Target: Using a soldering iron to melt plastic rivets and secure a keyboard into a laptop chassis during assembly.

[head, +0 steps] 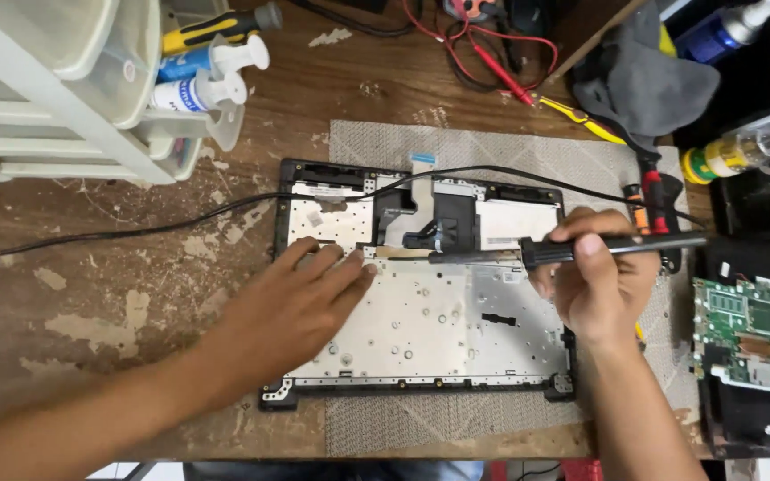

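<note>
An opened laptop shell [421,330] with a bare metal keyboard backplate lies on a grey mat [492,151]. My left hand [291,298] rests flat on the plate's left part, fingers spread and pointing right. My right hand [594,272] grips a black soldering iron [572,251] held level, its tip reaching left to a small black part [447,230] near the shell's top middle. The iron's black cord [135,230] runs across the shell and off to the left.
A green circuit board [750,334] lies at the right edge. White plastic drawers [55,80] and spray bottles [202,85] stand at the top left. Red probe leads [492,58], a grey cloth [648,80] and red-handled pliers [652,191] lie behind the mat.
</note>
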